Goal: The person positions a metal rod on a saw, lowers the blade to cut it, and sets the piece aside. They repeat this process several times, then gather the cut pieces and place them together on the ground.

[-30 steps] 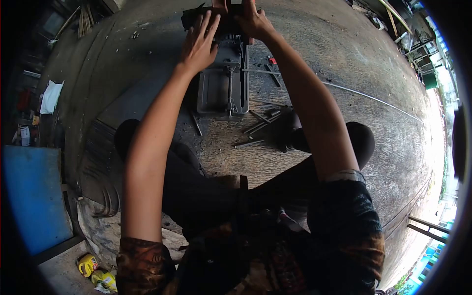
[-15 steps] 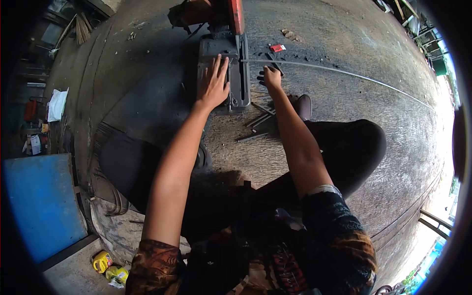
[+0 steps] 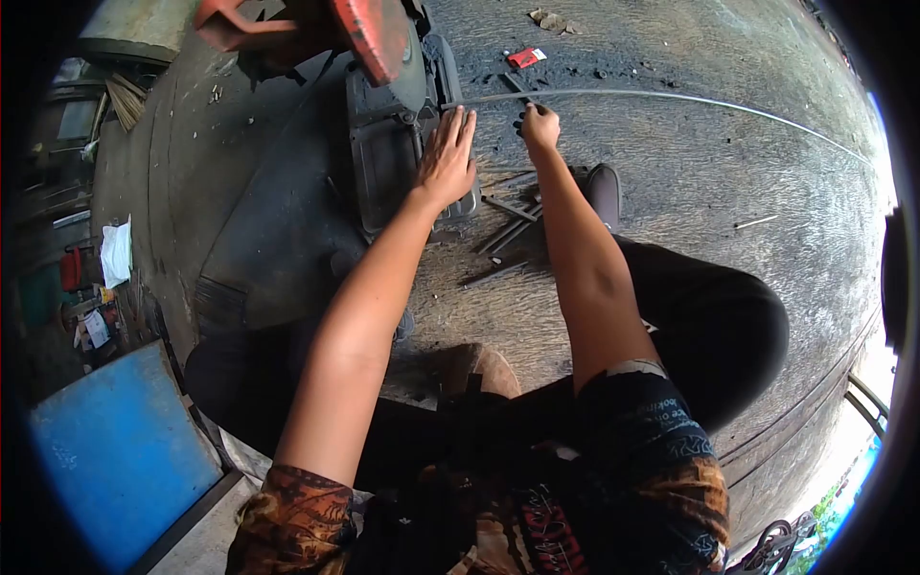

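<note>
My left hand (image 3: pixel 448 161) lies flat, fingers stretched out, over the right side of the chop saw's base (image 3: pixel 379 153). Its fingertips are at the near end of a long thin metal rod (image 3: pixel 661 94), which runs off to the right. Above the base, left of those fingertips, are the saw's red guard (image 3: pixel 369 38) and grey disc (image 3: pixel 414 77). My right hand (image 3: pixel 540 127) is closed just below the rod, at the lower end of a short dark bar (image 3: pixel 515 84). The hand hides whether its fingers grip that bar.
Several cut metal pieces (image 3: pixel 513 230) lie near my shoe (image 3: pixel 603 192). Beyond the rod are a red packet (image 3: pixel 526 57) and dark debris. A blue panel (image 3: pixel 125 422) stands at lower left, with a white sheet (image 3: pixel 116 252) farther up.
The view has shifted, showing more of the saw's red guard and disc. My left hand has moved right across the base to the rod's end. My right hand has shifted slightly right.
</note>
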A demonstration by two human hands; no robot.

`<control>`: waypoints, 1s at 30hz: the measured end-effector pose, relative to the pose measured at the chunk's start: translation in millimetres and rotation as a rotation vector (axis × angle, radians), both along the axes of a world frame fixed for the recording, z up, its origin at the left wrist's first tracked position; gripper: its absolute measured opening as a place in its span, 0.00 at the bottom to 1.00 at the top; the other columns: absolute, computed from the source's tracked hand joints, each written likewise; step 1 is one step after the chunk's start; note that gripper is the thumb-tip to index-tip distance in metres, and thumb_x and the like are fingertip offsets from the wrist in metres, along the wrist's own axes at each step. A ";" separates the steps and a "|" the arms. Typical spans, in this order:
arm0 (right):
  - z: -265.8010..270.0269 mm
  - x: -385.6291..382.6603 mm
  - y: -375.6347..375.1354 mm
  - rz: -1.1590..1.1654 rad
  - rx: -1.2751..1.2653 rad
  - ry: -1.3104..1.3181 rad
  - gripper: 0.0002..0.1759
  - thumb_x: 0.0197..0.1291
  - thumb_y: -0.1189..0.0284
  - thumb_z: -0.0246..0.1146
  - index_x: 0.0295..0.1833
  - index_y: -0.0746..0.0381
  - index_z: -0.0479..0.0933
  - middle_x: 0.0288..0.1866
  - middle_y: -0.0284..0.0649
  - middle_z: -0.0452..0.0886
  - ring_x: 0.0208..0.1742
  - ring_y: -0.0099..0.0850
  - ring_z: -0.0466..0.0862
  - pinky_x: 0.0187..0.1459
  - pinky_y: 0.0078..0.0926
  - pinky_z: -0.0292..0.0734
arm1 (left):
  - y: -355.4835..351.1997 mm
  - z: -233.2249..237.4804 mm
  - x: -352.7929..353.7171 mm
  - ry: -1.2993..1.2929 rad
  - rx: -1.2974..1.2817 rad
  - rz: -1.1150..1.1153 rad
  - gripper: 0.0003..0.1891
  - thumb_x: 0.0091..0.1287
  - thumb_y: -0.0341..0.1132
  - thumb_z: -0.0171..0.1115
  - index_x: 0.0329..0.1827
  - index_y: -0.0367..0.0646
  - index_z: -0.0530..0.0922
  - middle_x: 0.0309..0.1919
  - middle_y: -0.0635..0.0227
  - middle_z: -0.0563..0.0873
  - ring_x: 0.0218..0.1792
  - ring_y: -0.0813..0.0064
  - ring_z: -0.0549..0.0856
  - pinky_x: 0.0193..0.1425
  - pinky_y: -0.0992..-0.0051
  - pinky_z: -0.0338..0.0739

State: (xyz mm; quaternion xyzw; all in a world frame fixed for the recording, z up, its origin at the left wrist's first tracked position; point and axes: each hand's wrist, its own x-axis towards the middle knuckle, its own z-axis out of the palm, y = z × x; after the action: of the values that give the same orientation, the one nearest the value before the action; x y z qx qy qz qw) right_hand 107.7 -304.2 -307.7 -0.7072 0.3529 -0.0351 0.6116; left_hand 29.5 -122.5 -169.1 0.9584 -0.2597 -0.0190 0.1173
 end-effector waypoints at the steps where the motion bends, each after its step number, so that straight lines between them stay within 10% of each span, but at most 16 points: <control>1: -6.2 5.1 -3.8 -0.005 0.009 0.007 0.20 0.62 0.61 0.61 0.50 0.67 0.83 0.43 0.55 0.86 0.47 0.48 0.87 0.49 0.41 0.80 | -2.7 -3.5 5.9 0.007 0.009 -0.005 0.42 0.63 0.32 0.62 0.78 0.37 0.50 0.76 0.47 0.54 0.75 0.47 0.57 0.79 0.58 0.54; 4: 2.3 17.5 -16.3 -0.223 0.283 0.043 0.18 0.64 0.65 0.62 0.46 0.73 0.83 0.35 0.47 0.86 0.28 0.32 0.87 0.29 0.30 0.84 | -6.9 -20.5 20.2 0.056 0.020 -0.020 0.42 0.63 0.33 0.63 0.78 0.35 0.50 0.76 0.46 0.54 0.76 0.47 0.57 0.79 0.58 0.54; 11: -32.9 57.6 -46.5 -0.417 0.821 -0.135 0.19 0.67 0.69 0.61 0.51 0.77 0.70 0.35 0.53 0.80 0.30 0.45 0.87 0.26 0.41 0.88 | -18.7 -51.6 45.9 0.108 0.011 -0.042 0.42 0.62 0.32 0.61 0.77 0.32 0.50 0.75 0.44 0.55 0.76 0.48 0.57 0.79 0.60 0.54; 19: -96.4 67.3 -62.4 -0.198 0.350 0.085 0.24 0.60 0.60 0.68 0.50 0.71 0.81 0.52 0.54 0.83 0.52 0.45 0.84 0.56 0.35 0.75 | -30.2 -66.1 55.4 0.101 -0.007 -0.070 0.41 0.62 0.30 0.61 0.76 0.29 0.50 0.75 0.41 0.55 0.75 0.48 0.58 0.79 0.62 0.56; 23: -90.1 60.3 -55.7 -0.260 0.087 0.069 0.20 0.60 0.64 0.68 0.43 0.73 0.81 0.38 0.44 0.85 0.36 0.32 0.82 0.41 0.31 0.77 | -31.4 -67.7 52.6 0.054 -0.078 -0.086 0.38 0.60 0.28 0.58 0.74 0.28 0.53 0.73 0.41 0.58 0.74 0.46 0.61 0.79 0.60 0.56; 30: -35.0 52.1 -49.1 -0.228 0.095 0.105 0.21 0.59 0.62 0.68 0.43 0.72 0.83 0.40 0.47 0.86 0.38 0.33 0.83 0.44 0.31 0.77 | -27.5 -75.9 47.8 0.070 -0.023 -0.080 0.42 0.61 0.29 0.62 0.75 0.27 0.50 0.74 0.40 0.55 0.75 0.48 0.58 0.79 0.61 0.56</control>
State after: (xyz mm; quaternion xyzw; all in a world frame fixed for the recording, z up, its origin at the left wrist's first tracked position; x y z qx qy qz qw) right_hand 159.8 -353.3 -342.7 -0.6334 0.4639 -0.0507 0.6172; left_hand 77.3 -150.0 -245.0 0.9446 -0.2935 -0.0544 0.1365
